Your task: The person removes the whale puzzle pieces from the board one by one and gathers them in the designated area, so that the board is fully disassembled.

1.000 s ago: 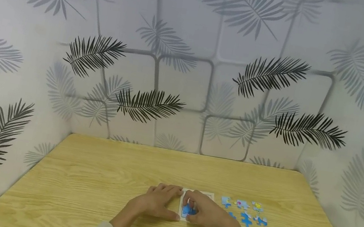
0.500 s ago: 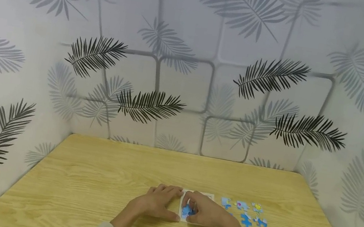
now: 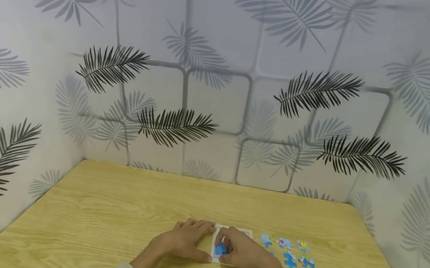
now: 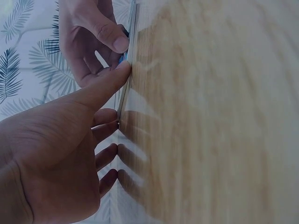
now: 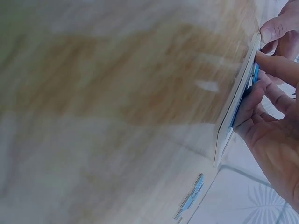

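A small pale puzzle tray (image 3: pixel 244 230) lies flat on the table. My left hand (image 3: pixel 186 239) rests with fingers spread against its left edge; in the left wrist view the thumb and fingertips touch the tray edge (image 4: pixel 123 95) and tabletop. Over the tray, my right hand (image 3: pixel 244 250) is bent with thumb and fingers about a blue puzzle piece (image 3: pixel 220 249) at the tray's near left corner. The right wrist view shows a blue edge (image 5: pixel 256 73) between this hand and the tray. Much of the tray's inside is hidden behind the right hand.
Several loose puzzle pieces lie right of the tray in two rows, among them one with a yellow sun (image 3: pixel 303 245) and a blue one (image 3: pixel 290 260). One is partly covered by the right hand. A leaf-patterned backdrop (image 3: pixel 219 106) stands behind the wooden table (image 3: pixel 123 204).
The right fingers have shifted slightly over the blue puzzle piece at the near left corner. My left hand stays against the tray's edge, and the loose pieces have not moved.
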`<move>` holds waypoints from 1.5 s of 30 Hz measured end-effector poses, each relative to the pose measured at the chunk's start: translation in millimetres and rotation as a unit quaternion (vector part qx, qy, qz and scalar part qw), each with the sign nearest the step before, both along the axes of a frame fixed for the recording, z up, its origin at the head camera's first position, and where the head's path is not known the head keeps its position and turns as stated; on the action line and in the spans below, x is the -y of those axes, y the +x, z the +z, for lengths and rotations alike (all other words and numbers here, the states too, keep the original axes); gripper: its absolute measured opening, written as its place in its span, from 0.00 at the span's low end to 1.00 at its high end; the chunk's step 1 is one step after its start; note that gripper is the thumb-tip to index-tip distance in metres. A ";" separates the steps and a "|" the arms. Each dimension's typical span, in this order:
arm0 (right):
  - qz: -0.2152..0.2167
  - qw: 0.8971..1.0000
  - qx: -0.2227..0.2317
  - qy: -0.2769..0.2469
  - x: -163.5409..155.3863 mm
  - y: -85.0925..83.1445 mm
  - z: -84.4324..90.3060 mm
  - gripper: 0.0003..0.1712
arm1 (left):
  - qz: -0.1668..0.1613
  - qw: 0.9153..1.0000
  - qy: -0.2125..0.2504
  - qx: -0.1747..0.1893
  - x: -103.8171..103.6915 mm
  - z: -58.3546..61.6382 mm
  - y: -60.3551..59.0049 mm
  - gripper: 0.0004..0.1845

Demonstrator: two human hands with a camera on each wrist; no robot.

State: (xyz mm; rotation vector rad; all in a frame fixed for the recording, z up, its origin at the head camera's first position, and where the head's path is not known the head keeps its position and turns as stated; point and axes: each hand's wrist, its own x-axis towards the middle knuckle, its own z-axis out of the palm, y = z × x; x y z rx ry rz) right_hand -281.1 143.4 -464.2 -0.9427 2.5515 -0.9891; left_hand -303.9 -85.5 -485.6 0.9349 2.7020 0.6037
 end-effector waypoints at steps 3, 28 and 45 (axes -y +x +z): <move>0.002 1.000 -0.004 0.001 0.9 0.3 -1.5 0.14 | -0.001 1.000 0.000 0.002 0.5 -1.0 0.2 0.46; 0.020 0.999 -0.037 -0.019 -2.5 1.7 -4.9 0.15 | -0.003 1.000 -0.016 0.007 0.8 19.5 11.4 0.44; 0.005 0.996 -0.087 -0.035 -27.3 0.8 11.1 0.13 | 0.003 0.999 -0.033 -0.001 0.6 18.9 9.0 0.43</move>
